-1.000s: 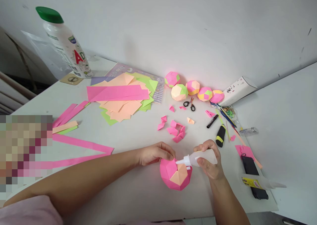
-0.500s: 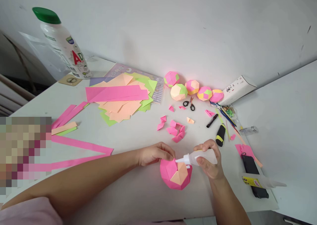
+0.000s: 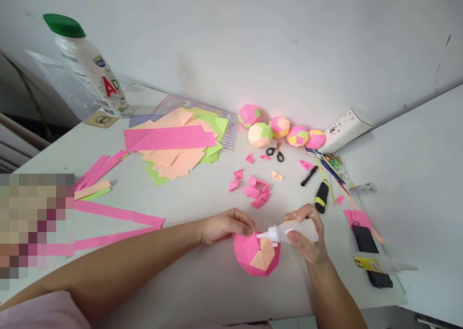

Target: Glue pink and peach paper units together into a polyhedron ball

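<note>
A pink folded-paper ball [image 3: 249, 259] with a peach patch sits on the table close to me. My left hand [image 3: 231, 226] pinches its upper edge between thumb and fingers. In my right hand [image 3: 307, 237] is a clear glue bottle [image 3: 298, 230], tipped sideways to the left. Its white nozzle reaches the top of the ball, by the left fingertips; whether glue is flowing I cannot tell. Behind the ball lie several loose pink folded paper pieces [image 3: 258, 191] and a peach one [image 3: 277, 175].
Finished paper balls [image 3: 259, 134] line the wall, with scissors [image 3: 275, 151] before them. Coloured paper sheets [image 3: 170, 138] lie at back left near a white bottle [image 3: 92, 73]. On the right are a black marker [image 3: 309, 175], a cutter [image 3: 321, 196], a phone [image 3: 367, 242] and another glue bottle [image 3: 379, 264].
The view has shifted very slightly. Both hands, the ball and the glue bottle keep nearly the same position.
</note>
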`<state>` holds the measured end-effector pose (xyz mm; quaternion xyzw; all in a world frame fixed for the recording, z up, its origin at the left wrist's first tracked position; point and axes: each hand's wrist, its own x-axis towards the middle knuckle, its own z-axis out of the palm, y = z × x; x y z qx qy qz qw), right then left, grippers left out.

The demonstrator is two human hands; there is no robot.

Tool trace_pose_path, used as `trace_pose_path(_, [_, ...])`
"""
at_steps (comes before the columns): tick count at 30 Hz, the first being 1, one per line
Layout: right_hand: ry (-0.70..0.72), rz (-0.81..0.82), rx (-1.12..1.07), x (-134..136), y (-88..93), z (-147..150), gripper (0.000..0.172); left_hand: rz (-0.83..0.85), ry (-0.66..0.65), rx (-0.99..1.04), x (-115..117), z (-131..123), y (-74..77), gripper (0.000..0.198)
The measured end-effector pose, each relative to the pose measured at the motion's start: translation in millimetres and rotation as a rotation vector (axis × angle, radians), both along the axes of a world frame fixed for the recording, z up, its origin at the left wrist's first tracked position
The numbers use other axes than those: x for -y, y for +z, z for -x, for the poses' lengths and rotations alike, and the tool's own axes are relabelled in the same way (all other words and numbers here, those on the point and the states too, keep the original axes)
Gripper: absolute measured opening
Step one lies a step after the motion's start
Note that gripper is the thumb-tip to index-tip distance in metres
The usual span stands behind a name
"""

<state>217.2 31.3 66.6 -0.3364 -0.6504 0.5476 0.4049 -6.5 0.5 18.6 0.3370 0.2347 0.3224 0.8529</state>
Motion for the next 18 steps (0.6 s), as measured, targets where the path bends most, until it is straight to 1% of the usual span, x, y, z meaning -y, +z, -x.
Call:
trace_pose_path(3, [0.008,0.047,-0.016,-3,1.5,3,0.034,0.007,0.003,0.007,0,0,1.5,0.007])
trace_pose_path(8, [0.058,0.193,-0.104,-8,1.4,10,0.034,0.001,-0.001,0.014,-1,1,4.2,0.009])
trace_pose_path(13, [0.062,0.32,-0.105,-12,-2.5,12,0.039,-0.011,-0.008,0.002,-1,1,4.9,0.008])
trace_pose_path(18, [0.083,0.432,-0.119,-15,-7.7,12,0.039,-0.024,-0.007,-0.004,-1,1,3.3,0.007])
